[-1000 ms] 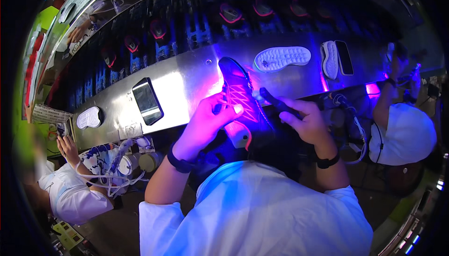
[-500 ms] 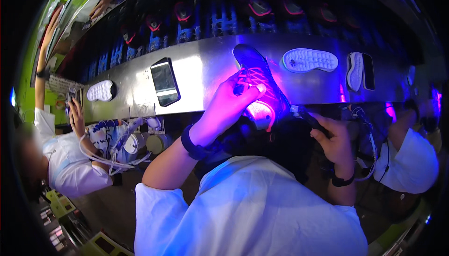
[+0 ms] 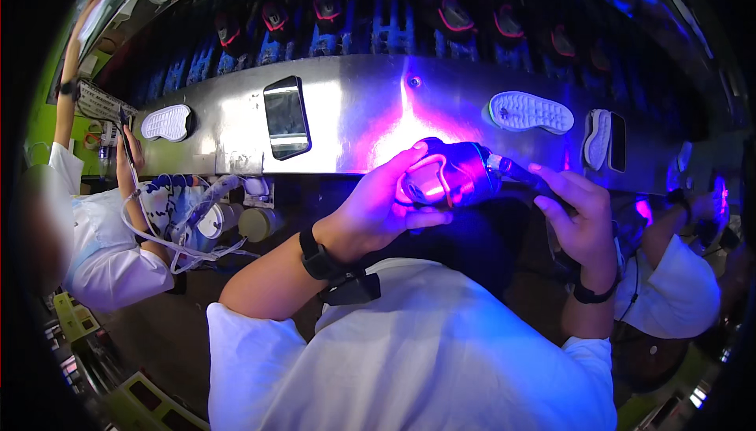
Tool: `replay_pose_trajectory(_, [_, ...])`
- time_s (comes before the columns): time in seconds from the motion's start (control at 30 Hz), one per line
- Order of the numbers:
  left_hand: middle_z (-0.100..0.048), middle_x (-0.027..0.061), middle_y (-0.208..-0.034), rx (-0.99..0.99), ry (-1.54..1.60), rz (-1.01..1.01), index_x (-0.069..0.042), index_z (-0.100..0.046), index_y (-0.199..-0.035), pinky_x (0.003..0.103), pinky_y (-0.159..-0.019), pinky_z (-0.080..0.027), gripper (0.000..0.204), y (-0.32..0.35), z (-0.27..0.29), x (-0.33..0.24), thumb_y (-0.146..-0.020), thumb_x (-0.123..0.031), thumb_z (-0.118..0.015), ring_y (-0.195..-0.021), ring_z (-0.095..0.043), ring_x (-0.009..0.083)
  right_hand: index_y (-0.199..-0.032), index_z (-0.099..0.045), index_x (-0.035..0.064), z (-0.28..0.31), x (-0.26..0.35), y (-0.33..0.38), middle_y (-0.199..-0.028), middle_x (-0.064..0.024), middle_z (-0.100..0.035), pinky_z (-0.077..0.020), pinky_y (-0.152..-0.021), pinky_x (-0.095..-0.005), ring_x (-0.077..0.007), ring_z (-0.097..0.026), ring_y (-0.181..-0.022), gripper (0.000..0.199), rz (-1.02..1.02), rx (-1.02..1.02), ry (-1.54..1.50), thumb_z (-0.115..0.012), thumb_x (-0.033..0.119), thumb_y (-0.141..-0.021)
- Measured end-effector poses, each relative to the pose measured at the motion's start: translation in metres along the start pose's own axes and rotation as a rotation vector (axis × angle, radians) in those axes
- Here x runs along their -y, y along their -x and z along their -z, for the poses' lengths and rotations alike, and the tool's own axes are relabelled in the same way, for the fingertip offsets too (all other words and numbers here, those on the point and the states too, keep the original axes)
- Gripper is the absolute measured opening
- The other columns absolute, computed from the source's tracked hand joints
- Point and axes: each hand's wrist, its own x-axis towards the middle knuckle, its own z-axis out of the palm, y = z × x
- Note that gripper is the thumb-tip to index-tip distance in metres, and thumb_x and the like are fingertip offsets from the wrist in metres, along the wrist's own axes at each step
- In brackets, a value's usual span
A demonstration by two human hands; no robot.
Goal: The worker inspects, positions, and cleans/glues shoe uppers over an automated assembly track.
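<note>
Far to the left of the left hand, a co-worker in a white short-sleeved top (image 3: 94, 250) stands at the edge of the long shiny metal workbench (image 3: 354, 108), with a tangle of clear tubing (image 3: 169, 226) and two round pale canisters (image 3: 236, 222) just beside them. Up on the bench, well left of the left hand, lies a white shoe sole (image 3: 166, 122) with its tread up, and nearer, above and left of the hand, a dark rectangular mirror-like plate (image 3: 287, 118) is set into the metal. The left hand (image 3: 378, 206), with a black wristband (image 3: 317, 256) on its wrist, is curled around a dark sports shoe lit violet and pink (image 3: 445, 179), thumb and fingers closed on its heel end so that the shoe is held up in front of the bench edge, between the two hands. Touching the shoe's right end is a slim dark pen-like lamp (image 3: 520, 175), which the right hand (image 3: 579, 214) grips with its fingers folded about it; the violet glow falls on the shoe and on the metal behind. Above the right hand a second white ridged sole (image 3: 529, 112) lies on the bench, and a third pale sole (image 3: 598, 139) stands on edge further right. Right of the right hand, another person's white sleeve (image 3: 677, 289) shows.
</note>
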Motion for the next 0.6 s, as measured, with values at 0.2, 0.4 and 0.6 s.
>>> replay_pose_trajectory(0.2, [-0.064,0.0205,-0.115,0.386,0.381,0.309,-0.002,-0.048,-0.133,0.041,-0.081,-0.064,0.051,-0.022,0.034,0.004,-0.099,-0.040,-0.055,-0.098,-0.069,0.0343,-0.123,-0.067,0.0060,0.003,-0.012,-0.009,-0.084,-0.0123,-0.065,-0.0475,-0.063,-0.0309,-0.0238,-0.062,-0.069,0.044,0.063,-0.012,-0.048,-0.070,-0.003,-0.080])
replay_pose_trajectory(0.4, [-0.062,0.0273,-0.112,0.386,0.718,0.550,0.004,-0.049,-0.128,0.038,-0.080,-0.064,0.052,-0.022,0.024,0.015,-0.100,-0.040,-0.052,-0.094,-0.069,0.0399,-0.121,-0.069,0.0061,-0.011,-0.035,-0.003,-0.085,-0.0113,-0.066,-0.0483,-0.064,-0.0302,-0.0231,-0.063,-0.070,0.042,0.075,-0.072,-0.074,-0.073,0.000,-0.079])
replay_pose_trajectory(0.6, [-0.058,0.0357,-0.110,0.489,0.825,0.658,0.008,-0.050,-0.124,0.036,-0.079,-0.064,0.058,-0.022,0.022,0.030,-0.098,-0.044,-0.053,-0.092,-0.070,0.0390,-0.119,-0.068,0.0021,-0.029,-0.049,0.010,-0.085,-0.0090,-0.064,-0.0444,-0.061,-0.0268,-0.0153,-0.059,-0.069,0.040,0.118,-0.162,-0.057,-0.075,0.008,-0.080])
